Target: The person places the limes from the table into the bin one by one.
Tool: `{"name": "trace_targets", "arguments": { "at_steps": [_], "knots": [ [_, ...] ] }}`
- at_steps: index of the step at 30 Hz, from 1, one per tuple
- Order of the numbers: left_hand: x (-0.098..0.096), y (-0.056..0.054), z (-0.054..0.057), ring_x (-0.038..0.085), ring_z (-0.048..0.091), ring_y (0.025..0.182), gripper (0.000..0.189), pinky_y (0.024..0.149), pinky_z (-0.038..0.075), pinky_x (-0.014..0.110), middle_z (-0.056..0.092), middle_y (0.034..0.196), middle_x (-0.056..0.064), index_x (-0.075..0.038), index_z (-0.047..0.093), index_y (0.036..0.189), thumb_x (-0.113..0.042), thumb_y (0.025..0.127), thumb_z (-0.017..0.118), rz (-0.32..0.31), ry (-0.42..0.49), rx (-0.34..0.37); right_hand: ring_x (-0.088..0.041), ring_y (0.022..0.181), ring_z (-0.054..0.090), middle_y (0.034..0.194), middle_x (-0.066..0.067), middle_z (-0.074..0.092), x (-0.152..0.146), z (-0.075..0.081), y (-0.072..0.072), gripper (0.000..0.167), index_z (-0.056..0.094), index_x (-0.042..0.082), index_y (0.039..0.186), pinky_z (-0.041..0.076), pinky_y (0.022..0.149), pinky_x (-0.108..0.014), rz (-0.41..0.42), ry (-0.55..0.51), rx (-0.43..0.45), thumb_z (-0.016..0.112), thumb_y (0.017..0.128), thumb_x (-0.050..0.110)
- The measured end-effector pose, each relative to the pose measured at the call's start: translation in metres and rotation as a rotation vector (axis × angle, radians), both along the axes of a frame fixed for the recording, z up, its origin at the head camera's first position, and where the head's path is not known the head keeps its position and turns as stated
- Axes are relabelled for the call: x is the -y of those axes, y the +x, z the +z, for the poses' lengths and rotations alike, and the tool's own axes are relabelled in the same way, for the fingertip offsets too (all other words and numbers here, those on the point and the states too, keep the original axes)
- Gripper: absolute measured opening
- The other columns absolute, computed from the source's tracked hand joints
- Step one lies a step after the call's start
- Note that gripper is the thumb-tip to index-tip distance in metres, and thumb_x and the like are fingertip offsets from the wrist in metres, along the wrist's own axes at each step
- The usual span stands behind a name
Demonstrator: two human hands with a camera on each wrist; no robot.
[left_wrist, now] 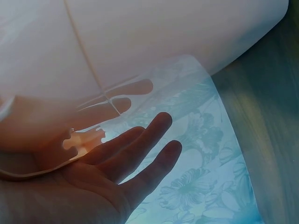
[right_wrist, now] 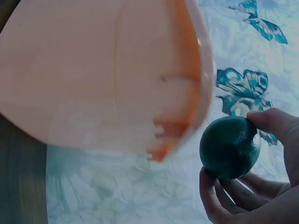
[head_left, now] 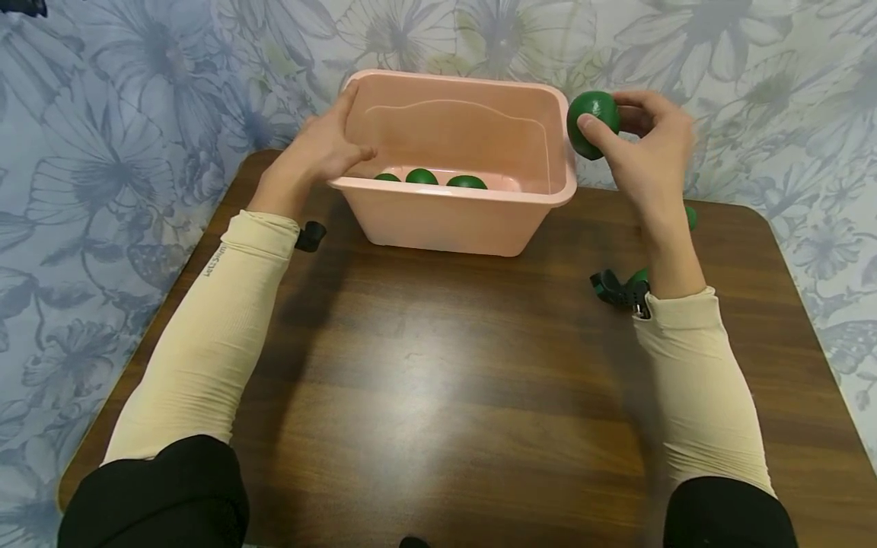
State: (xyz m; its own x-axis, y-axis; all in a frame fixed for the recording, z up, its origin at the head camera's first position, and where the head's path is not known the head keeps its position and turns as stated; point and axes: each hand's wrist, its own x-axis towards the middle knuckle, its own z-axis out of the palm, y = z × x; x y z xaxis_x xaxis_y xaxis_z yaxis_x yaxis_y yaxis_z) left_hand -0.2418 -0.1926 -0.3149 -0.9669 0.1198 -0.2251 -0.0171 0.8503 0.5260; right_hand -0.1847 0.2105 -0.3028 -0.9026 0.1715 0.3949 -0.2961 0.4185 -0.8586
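A pink plastic tub [head_left: 452,221] stands at the back of the table, with several green fruits [head_left: 421,176] partly hidden behind its front wall. Past its right rim, my right hand [head_left: 647,141] holds up a smooth, glossy green fruit [head_left: 593,124] that looks like a lime. Thumb and fingertips grip it from opposite sides, clear in the right wrist view [right_wrist: 230,147]. My left hand [head_left: 318,152] rests at the tub's left end. In the left wrist view its fingers [left_wrist: 149,140] are nearly straight and spread beside the tub wall.
Two more green things, partly covered by my right forearm, lie on the wooden table [head_left: 411,365]: one green piece [head_left: 690,218] near the back edge, another [head_left: 639,278] behind the black wrist strap [head_left: 610,289]. Flower-patterned wallpaper [head_left: 507,38] rises behind the tub.
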Motion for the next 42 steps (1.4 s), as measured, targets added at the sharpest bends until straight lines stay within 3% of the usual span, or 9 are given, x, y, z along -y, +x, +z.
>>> {"name": "trace_targets", "arguments": {
  "at_steps": [6,14,17,22,29,32,38,42],
  "knots": [
    [-0.002,0.001,-0.001,0.043,0.001,0.163,0.1,0.127,0.014,0.066,0.006,0.178,0.008,-0.046,-0.02,0.164,-0.043,0.102,0.059,-0.007,0.008,0.004,-0.008,0.099,0.069,0.096,0.011,0.073,0.019,-0.002,-0.003,0.041,0.077,0.009,0.123,0.05,0.093,-0.025,0.021,0.013,0.025,0.085,0.087,0.028],
    [-0.002,0.001,0.0,0.043,0.002,0.162,0.101,0.127,0.015,0.066,0.009,0.177,0.01,-0.046,-0.02,0.164,-0.045,0.102,0.059,-0.005,0.006,0.003,-0.007,0.102,0.067,0.103,0.007,0.073,0.029,0.001,0.002,0.044,0.074,0.005,0.126,0.049,0.097,-0.025,0.027,0.045,0.065,0.082,0.09,0.029],
    [-0.003,0.001,0.0,0.043,0.002,0.162,0.101,0.127,0.015,0.066,0.009,0.177,0.011,-0.046,-0.02,0.164,-0.044,0.101,0.059,-0.007,0.008,0.0,-0.006,0.103,0.066,0.11,0.002,0.073,0.025,-0.004,-0.003,0.041,0.073,0.006,0.126,0.051,0.095,-0.024,0.017,0.062,0.064,0.08,0.092,0.027],
    [-0.006,0.0,-0.001,0.045,0.003,0.162,0.1,0.127,0.016,0.067,0.009,0.177,0.012,-0.046,-0.02,0.164,-0.044,0.102,0.059,-0.011,0.006,0.005,-0.006,0.101,0.067,0.111,0.0,0.071,0.018,-0.008,0.002,0.031,0.074,0.007,0.121,0.055,0.087,-0.021,0.003,0.047,0.07,0.077,0.093,0.02],
    [-0.009,0.0,-0.001,0.043,0.002,0.163,0.1,0.128,0.014,0.066,0.008,0.178,0.008,-0.047,-0.02,0.164,-0.045,0.101,0.058,-0.01,0.013,0.005,-0.002,0.102,0.067,0.111,0.006,0.072,-0.026,-0.033,0.002,0.031,0.076,0.013,0.122,0.053,0.085,-0.018,-0.044,0.11,0.113,0.077,0.094,0.026],
    [-0.008,0.0,0.0,0.042,0.001,0.163,0.1,0.128,0.013,0.066,0.008,0.178,0.008,-0.047,-0.019,0.164,-0.045,0.101,0.058,-0.009,0.016,0.003,0.001,0.101,0.065,0.115,0.002,0.074,-0.048,-0.044,0.003,0.035,0.075,0.011,0.126,0.051,0.085,-0.016,-0.073,0.164,0.158,0.076,0.095,0.028],
    [-0.006,0.0,0.0,0.041,0.003,0.163,0.1,0.128,0.014,0.065,0.009,0.178,0.008,-0.046,-0.02,0.164,-0.047,0.101,0.059,-0.002,0.01,-0.002,0.006,0.098,0.06,0.129,-0.011,0.072,-0.08,-0.057,0.004,0.045,0.07,0.005,0.135,0.052,0.096,-0.019,-0.095,0.287,0.242,0.074,0.098,0.03],
    [-0.004,-0.001,-0.001,0.041,0.004,0.163,0.101,0.128,0.014,0.064,0.01,0.177,0.009,-0.045,-0.019,0.164,-0.046,0.101,0.059,-0.001,0.011,-0.006,0.001,0.104,0.061,0.128,-0.005,0.07,-0.096,-0.062,0.002,0.05,0.068,0.005,0.138,0.052,0.1,-0.023,-0.111,0.327,0.285,0.073,0.098,0.034]
  ]
}}
